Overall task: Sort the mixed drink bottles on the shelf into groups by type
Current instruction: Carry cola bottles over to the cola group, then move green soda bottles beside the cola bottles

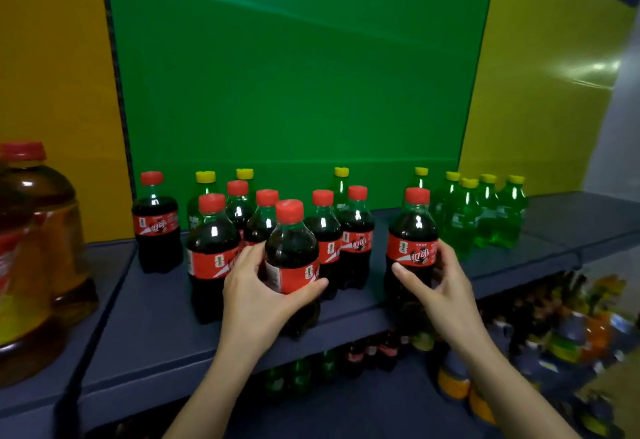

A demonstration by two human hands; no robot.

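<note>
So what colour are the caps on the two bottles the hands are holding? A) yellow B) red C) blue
B: the left hand grips the front cola bottle and the right hand grips the right cola bottle; both caps are red.

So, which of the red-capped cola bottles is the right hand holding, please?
The cola bottle set apart on the right, nearest the green bottles; the right hand grips its label. The left hand grips the front bottle of the left cluster.

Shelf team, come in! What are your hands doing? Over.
Left hand grips front cola bottle. Right hand grips lone cola bottle. Green bottles mixed in behind them.
</note>
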